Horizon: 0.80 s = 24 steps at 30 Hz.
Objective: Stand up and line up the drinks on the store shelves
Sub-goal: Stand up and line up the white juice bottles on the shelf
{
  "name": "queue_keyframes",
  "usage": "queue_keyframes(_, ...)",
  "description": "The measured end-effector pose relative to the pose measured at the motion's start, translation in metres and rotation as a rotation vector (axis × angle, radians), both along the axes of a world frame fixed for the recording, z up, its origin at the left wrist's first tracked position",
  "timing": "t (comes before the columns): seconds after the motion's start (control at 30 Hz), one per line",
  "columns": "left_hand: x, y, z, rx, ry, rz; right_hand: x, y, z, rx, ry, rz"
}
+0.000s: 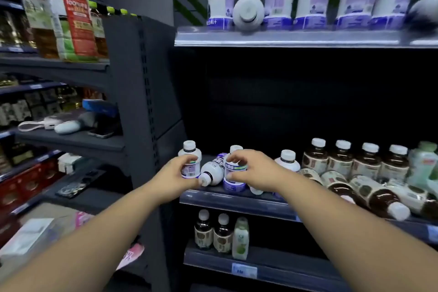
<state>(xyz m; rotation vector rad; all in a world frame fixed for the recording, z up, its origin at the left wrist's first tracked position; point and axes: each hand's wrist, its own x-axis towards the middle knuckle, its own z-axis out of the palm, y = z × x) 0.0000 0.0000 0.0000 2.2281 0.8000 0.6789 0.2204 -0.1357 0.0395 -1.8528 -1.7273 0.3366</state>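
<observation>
At the front left corner of the middle shelf (237,199), an upright white bottle (189,149) is gripped in the left hand's (174,176) curled fingers, a second bottle (233,184) is clasped by the right hand (253,170), and a toppled bottle (213,172) is lodged between them.

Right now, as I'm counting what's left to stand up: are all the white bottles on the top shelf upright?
No, one white bottle lies on its side on the top shelf, between upright ones.
</observation>
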Motion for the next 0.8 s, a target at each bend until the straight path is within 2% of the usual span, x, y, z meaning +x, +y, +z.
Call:
queue_keyframes(0.13,0.0,0.037,-0.031,-0.057,-0.109,0.03,-0.027,0.044,-0.031,0.079,0.038,-0.042)
queue_keyframes(0.43,0.023,0.065,-0.068,-0.104,-0.389,0.092,-0.059,0.104,-0.105,0.228,0.381,-0.264)
queue_keyframes(0.6,0.037,0.074,-0.078,-0.206,-0.435,0.132,-0.053,0.109,-0.121,0.261,0.409,-0.335)
queue_keyframes(0.8,0.05,0.076,-0.082,-0.345,-0.436,0.2,-0.048,0.105,-0.136,0.216,0.398,-0.229)
